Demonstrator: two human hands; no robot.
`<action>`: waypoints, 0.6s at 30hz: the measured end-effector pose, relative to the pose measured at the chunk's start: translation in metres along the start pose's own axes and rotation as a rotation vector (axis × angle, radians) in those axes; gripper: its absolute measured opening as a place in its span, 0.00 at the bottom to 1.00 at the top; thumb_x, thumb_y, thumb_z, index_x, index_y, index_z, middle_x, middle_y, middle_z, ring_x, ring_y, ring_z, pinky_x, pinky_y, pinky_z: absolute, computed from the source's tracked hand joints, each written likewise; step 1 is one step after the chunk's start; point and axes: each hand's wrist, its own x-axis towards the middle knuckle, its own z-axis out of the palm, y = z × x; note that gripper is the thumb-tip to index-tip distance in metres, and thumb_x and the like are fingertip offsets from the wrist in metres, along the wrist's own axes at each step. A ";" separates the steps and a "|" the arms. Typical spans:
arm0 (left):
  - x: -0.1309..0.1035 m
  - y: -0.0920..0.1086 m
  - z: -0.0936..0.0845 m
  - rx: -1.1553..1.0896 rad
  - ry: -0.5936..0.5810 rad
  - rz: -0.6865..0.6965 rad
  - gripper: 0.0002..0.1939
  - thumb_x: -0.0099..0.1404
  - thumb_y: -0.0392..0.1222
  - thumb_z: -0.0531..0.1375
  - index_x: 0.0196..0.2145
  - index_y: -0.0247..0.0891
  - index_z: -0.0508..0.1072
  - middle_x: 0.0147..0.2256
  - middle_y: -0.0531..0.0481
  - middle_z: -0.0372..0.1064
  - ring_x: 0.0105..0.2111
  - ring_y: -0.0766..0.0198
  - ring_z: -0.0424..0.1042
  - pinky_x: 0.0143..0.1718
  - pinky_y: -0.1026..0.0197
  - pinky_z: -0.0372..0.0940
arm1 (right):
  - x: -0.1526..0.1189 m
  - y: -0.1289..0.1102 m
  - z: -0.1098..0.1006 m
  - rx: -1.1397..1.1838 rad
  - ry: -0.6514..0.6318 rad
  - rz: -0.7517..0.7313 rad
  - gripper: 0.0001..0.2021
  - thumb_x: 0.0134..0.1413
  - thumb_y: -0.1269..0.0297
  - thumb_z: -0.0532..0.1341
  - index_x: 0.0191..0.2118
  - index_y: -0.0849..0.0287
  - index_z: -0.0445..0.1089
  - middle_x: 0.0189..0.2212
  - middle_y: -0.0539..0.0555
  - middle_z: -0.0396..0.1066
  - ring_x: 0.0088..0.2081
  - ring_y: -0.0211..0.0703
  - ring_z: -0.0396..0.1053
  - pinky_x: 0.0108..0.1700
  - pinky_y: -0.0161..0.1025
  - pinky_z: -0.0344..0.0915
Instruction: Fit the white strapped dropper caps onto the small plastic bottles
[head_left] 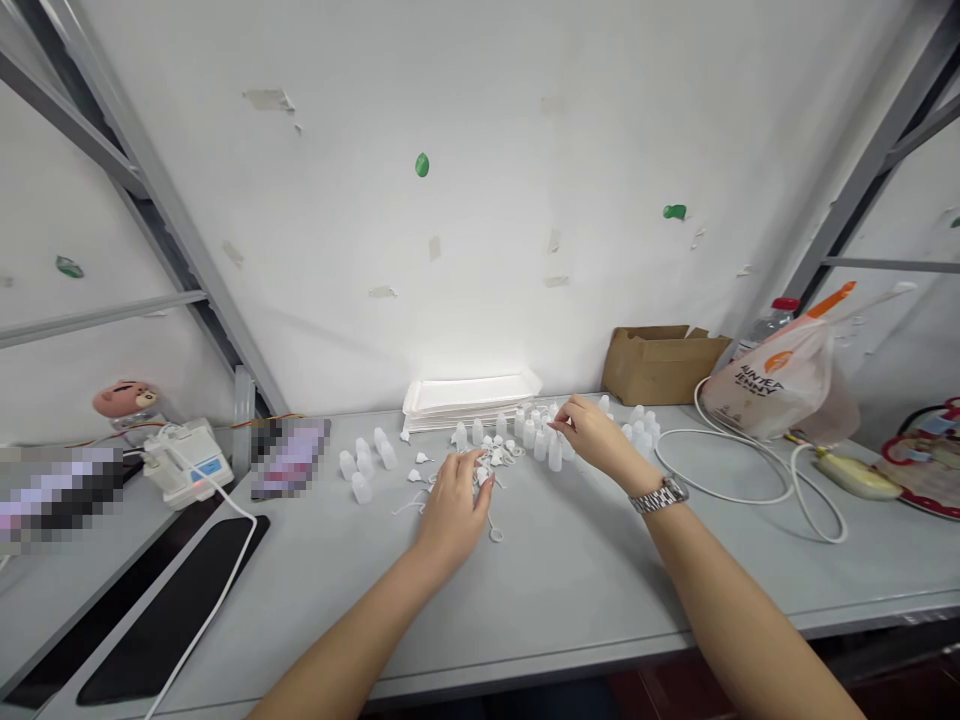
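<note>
My left hand point(453, 508) reaches over a loose pile of small white caps with looped straps point(491, 452). Its thumb and forefinger are apart, with white pieces showing between them. My right hand point(592, 435), wearing a metal watch, is closed in a pinch at the top of a small translucent bottle point(555, 455). Whatever sits between those fingertips is too small to make out. More bottles stand around the right hand, some hidden behind it. To the left of the pile is another group of bottles point(364, 465). A few caps point(415, 476) lie between that group and my left hand.
Stacked white trays point(472, 395) lie against the wall. At the back right are a cardboard box point(664, 365), a plastic bag point(780, 385) and a looped white cable point(750, 500). On the left are a power strip point(184, 465) and a black mat point(172, 610).
</note>
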 end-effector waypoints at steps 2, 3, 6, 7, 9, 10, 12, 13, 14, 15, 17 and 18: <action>0.000 0.000 0.000 -0.003 -0.017 -0.007 0.17 0.64 0.42 0.47 0.50 0.41 0.59 0.44 0.44 0.61 0.45 0.58 0.64 0.44 0.52 0.63 | 0.000 -0.001 -0.001 0.001 -0.008 0.006 0.08 0.55 0.65 0.54 0.26 0.58 0.62 0.30 0.54 0.64 0.30 0.42 0.62 0.32 0.39 0.57; 0.000 0.000 0.000 -0.004 -0.022 -0.010 0.17 0.64 0.42 0.47 0.50 0.41 0.59 0.43 0.44 0.61 0.45 0.58 0.64 0.44 0.51 0.63 | 0.000 -0.001 -0.002 0.008 -0.006 0.011 0.08 0.55 0.64 0.54 0.26 0.58 0.62 0.30 0.54 0.64 0.30 0.42 0.62 0.31 0.38 0.56; 0.000 0.000 -0.001 0.001 -0.028 -0.011 0.17 0.64 0.42 0.47 0.50 0.41 0.60 0.43 0.45 0.61 0.45 0.58 0.64 0.44 0.51 0.63 | -0.001 -0.001 -0.007 0.043 0.027 0.040 0.11 0.56 0.57 0.53 0.28 0.57 0.63 0.31 0.54 0.65 0.30 0.42 0.62 0.30 0.37 0.56; 0.000 0.000 -0.001 0.004 -0.028 -0.010 0.17 0.64 0.42 0.47 0.50 0.41 0.60 0.43 0.45 0.61 0.45 0.58 0.64 0.44 0.51 0.63 | 0.000 0.000 -0.009 0.056 0.053 0.054 0.12 0.56 0.56 0.53 0.28 0.57 0.63 0.30 0.53 0.65 0.30 0.41 0.62 0.30 0.37 0.56; 0.000 0.000 -0.001 0.009 -0.020 -0.003 0.16 0.64 0.42 0.47 0.50 0.41 0.60 0.43 0.45 0.61 0.44 0.57 0.65 0.43 0.52 0.63 | 0.001 0.005 -0.014 0.075 0.134 0.086 0.13 0.56 0.54 0.52 0.29 0.58 0.65 0.30 0.53 0.65 0.29 0.40 0.62 0.31 0.37 0.58; 0.000 -0.001 -0.001 0.012 -0.014 0.003 0.17 0.64 0.42 0.47 0.50 0.41 0.60 0.42 0.45 0.62 0.44 0.57 0.65 0.43 0.52 0.63 | 0.002 0.009 -0.016 0.084 0.190 0.107 0.13 0.56 0.54 0.52 0.30 0.58 0.65 0.30 0.53 0.65 0.29 0.40 0.62 0.32 0.37 0.58; -0.001 -0.002 0.000 0.015 -0.001 0.017 0.17 0.64 0.42 0.47 0.50 0.41 0.61 0.42 0.45 0.62 0.44 0.58 0.65 0.43 0.52 0.63 | 0.006 0.019 -0.021 0.098 0.313 0.169 0.12 0.56 0.56 0.53 0.33 0.59 0.66 0.30 0.54 0.66 0.30 0.40 0.63 0.34 0.37 0.60; -0.001 -0.002 0.000 0.016 0.003 0.020 0.16 0.64 0.42 0.47 0.50 0.41 0.61 0.42 0.45 0.62 0.43 0.58 0.65 0.43 0.52 0.63 | 0.009 0.025 -0.024 0.102 0.354 0.210 0.11 0.56 0.58 0.53 0.34 0.60 0.67 0.31 0.55 0.66 0.31 0.40 0.64 0.35 0.36 0.60; -0.001 -0.002 0.001 0.016 0.003 0.022 0.16 0.64 0.42 0.47 0.49 0.41 0.61 0.42 0.45 0.62 0.43 0.58 0.65 0.43 0.52 0.63 | 0.012 0.031 -0.026 0.094 0.360 0.248 0.10 0.56 0.61 0.53 0.36 0.61 0.67 0.32 0.56 0.66 0.32 0.41 0.65 0.36 0.36 0.61; -0.001 -0.002 0.001 0.016 0.000 0.023 0.16 0.64 0.42 0.47 0.49 0.40 0.61 0.42 0.45 0.62 0.43 0.58 0.65 0.43 0.52 0.63 | 0.016 0.037 -0.027 0.075 0.321 0.273 0.09 0.55 0.63 0.53 0.36 0.62 0.68 0.33 0.56 0.66 0.32 0.41 0.65 0.37 0.36 0.61; -0.001 -0.003 0.002 0.017 -0.007 0.025 0.16 0.64 0.42 0.47 0.49 0.40 0.61 0.42 0.45 0.62 0.44 0.58 0.65 0.44 0.52 0.62 | 0.023 0.050 -0.029 0.010 0.168 0.299 0.09 0.53 0.66 0.54 0.35 0.63 0.70 0.35 0.58 0.66 0.34 0.41 0.66 0.38 0.36 0.61; -0.001 -0.003 0.002 0.017 -0.008 0.029 0.16 0.64 0.42 0.47 0.49 0.40 0.61 0.42 0.45 0.62 0.44 0.58 0.65 0.44 0.52 0.62 | 0.026 0.055 -0.029 -0.033 0.079 0.289 0.09 0.53 0.67 0.54 0.35 0.64 0.70 0.36 0.59 0.66 0.35 0.41 0.66 0.39 0.36 0.61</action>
